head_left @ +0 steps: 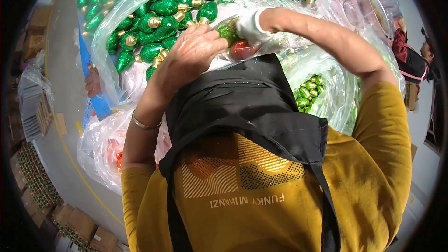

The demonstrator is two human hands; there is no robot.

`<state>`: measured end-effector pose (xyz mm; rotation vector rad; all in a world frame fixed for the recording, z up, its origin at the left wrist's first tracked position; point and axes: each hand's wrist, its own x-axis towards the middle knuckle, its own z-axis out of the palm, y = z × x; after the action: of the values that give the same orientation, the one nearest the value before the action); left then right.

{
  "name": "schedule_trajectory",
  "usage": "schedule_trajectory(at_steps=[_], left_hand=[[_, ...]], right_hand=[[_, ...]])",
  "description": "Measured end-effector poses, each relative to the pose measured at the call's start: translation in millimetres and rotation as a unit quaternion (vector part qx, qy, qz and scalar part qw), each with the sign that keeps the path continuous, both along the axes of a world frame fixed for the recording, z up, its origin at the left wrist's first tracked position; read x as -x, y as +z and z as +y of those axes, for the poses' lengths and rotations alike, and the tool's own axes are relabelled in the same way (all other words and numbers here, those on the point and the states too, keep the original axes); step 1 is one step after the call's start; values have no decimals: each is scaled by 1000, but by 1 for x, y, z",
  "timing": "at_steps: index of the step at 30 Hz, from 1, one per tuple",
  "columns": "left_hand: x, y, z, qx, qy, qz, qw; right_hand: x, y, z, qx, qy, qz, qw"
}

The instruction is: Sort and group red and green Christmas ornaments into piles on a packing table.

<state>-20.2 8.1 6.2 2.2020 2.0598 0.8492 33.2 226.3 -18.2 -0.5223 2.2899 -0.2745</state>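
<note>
From here I see the left hand (196, 46) and the white-gloved right hand (250, 24) meeting at the bench's near edge, just beyond the black apron (224, 98). Between them lies a lighter green bulb (227, 34), with a red bulb (242, 50) just below the glove, apparently under clear plastic. The left fingers curl in at the light green bulb, but I cannot tell how firmly they close; the glove hides the right fingers, so that grip I cannot judge.

Dark green glitter bulbs (165, 7) crowd the bench's far left corner inside a clear bag (100, 37). Being rounded, a loosely held bulb could roll off the near edge; a tug on the slack plastic could spill the heap, and rubbing could shed more glitter.

As for writing, the mustard shirt (270, 214) bears one line of pale capitals, upside down from here, below a patterned print. I make out no label on the bulbs.
</note>
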Motion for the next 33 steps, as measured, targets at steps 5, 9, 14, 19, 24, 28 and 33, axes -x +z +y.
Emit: schedule_trajectory(at_steps=[5, 9, 14, 19, 24, 28, 33], left_hand=[[4, 4, -9, 48, -6, -6, 999], [1, 13, -19, 113, 22, 13, 993], [5, 9, -21, 62, 41, 130, 989], [35, 22, -4, 78, 50, 179, 979], [21, 20, -30, 155, 74, 18, 985], [7, 25, -26, 161, 82, -12, 984], [-3, 3, -35, 86, 106, -59, 989]], right_hand=[[-5, 20, -23, -29, 14, 70, 997], [-76, 88, -3, 208, -247, 324, 889], [-240, -6, 55, 202, -746, 449, 448], [-477, -290, 58, -160, -836, 142, 505], [-579, -299, 26, -167, -767, -43, 618], [-567, -417, 70, -130, -818, -60, 558], [-573, -547, 80, -87, -860, -99, 493]])
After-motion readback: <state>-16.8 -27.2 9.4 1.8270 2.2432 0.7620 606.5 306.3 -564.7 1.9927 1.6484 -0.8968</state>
